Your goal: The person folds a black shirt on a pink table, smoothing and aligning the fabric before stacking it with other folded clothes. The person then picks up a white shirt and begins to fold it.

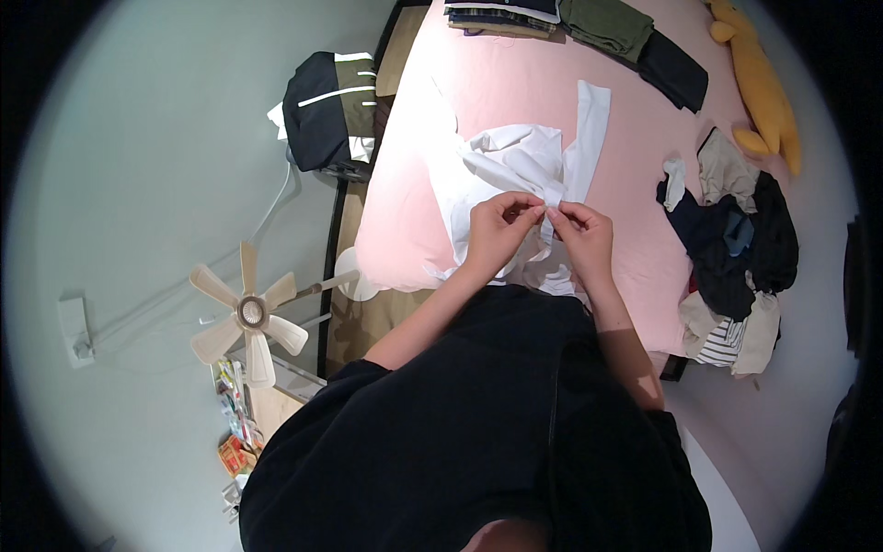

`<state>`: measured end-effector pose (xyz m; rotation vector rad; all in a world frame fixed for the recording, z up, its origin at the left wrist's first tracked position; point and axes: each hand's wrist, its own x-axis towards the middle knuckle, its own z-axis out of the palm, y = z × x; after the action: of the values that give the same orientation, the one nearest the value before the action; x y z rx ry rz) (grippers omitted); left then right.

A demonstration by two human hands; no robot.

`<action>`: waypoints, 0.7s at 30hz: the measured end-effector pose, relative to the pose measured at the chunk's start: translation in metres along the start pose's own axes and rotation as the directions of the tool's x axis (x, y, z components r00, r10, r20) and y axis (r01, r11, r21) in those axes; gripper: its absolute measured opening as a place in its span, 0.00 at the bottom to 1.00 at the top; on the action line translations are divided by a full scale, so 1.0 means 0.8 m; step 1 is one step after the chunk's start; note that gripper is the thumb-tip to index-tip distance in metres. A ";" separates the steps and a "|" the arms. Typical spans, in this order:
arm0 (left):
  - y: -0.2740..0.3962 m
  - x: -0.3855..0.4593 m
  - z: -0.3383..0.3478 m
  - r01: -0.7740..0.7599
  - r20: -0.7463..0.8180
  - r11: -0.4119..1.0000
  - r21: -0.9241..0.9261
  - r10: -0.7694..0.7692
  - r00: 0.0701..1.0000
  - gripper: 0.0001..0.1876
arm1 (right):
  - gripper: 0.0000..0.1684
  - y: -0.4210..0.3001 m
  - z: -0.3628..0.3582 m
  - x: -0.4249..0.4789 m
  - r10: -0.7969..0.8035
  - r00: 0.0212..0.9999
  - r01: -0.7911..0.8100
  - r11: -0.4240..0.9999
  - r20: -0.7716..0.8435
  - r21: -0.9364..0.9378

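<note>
A white long-sleeved garment (510,148) lies loosely bunched on the pink bed sheet (641,255), at the bed edge in front of me. My left hand (502,231) pinches a narrow white part of it between thumb and forefinger. Close beside it, my right hand (585,238) pinches the same part, and the fingertips of both hands almost meet. One sleeve stretches away beyond my right hand. The garment's near end hangs by my black shirt. Whether the pinched part is a cuff or a collar, I cannot tell.
Folded clothes (503,17) and folded trousers (607,27) lie at the bed's far end. A loose clothes heap (731,241) and a yellow plush toy (766,90) are on the right. Leftward stand a fan (250,312) and a black bag (317,110).
</note>
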<state>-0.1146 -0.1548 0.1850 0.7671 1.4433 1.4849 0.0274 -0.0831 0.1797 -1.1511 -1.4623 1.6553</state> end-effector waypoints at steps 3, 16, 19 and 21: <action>0.003 -0.001 0.002 -0.011 -0.016 0.997 0.070 0.012 1.000 0.09 | 0.10 0.005 -0.004 0.001 -0.080 0.997 0.079 0.992 -0.011 -0.098; 0.019 -0.003 0.002 -0.043 -0.073 0.958 0.283 0.066 0.995 0.07 | 0.08 -0.009 0.000 -0.003 -0.079 0.996 0.080 0.996 0.041 -0.032; 0.018 -0.004 -0.001 0.012 -0.072 0.963 0.268 0.007 0.997 0.08 | 0.07 -0.012 0.000 -0.002 -0.058 0.996 0.060 0.997 0.061 -0.041; 0.011 -0.005 -0.002 0.020 -0.055 0.980 0.198 -0.009 0.998 0.09 | 0.07 -0.016 -0.002 -0.001 -0.043 0.996 0.051 0.993 0.072 -0.111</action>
<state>-0.1157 -0.1585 0.1942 0.8406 1.6531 1.3730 0.0283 -0.0809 0.1922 -1.1205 -1.6325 1.6130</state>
